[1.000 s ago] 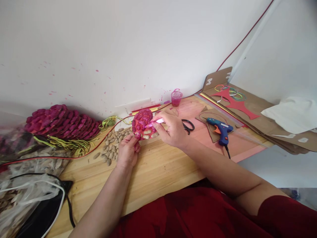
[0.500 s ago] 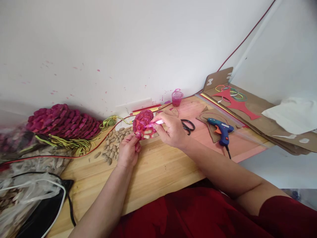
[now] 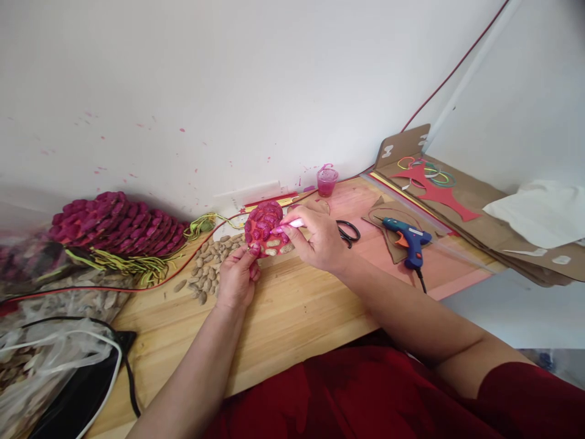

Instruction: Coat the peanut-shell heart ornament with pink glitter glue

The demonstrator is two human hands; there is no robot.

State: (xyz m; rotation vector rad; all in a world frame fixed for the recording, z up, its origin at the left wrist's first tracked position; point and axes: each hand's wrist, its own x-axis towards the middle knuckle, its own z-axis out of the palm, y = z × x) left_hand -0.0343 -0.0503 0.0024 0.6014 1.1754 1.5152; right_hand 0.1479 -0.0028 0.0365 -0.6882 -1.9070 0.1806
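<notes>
My left hand [image 3: 238, 274] pinches the lower left edge of a red piece covered in peanut shells [image 3: 265, 221]. Most of its peanuts are coated magenta; a few along the lower edge show their bare tan colour. Closed around a white-handled paintbrush [image 3: 295, 224], my right hand [image 3: 320, 239] holds the pink tip against the peanuts near the piece's middle. Loose peanuts [image 3: 208, 268] lie on the wooden table beside my left hand. A clear cup of magenta paint [image 3: 326, 182] stands by the wall, behind my right hand.
Black-handled scissors [image 3: 348, 231] and a blue glue gun [image 3: 409, 241] lie at the right. Stacked magenta peanut pieces [image 3: 116, 225] with yellow-green strings sit at the left. A red cord [image 3: 183, 266] crosses the table. Cardboard [image 3: 516, 250] lies at the far right.
My right hand and the brush tip have shifted very slightly to the right over the piece. The left hand keeps its hold in the same place.
</notes>
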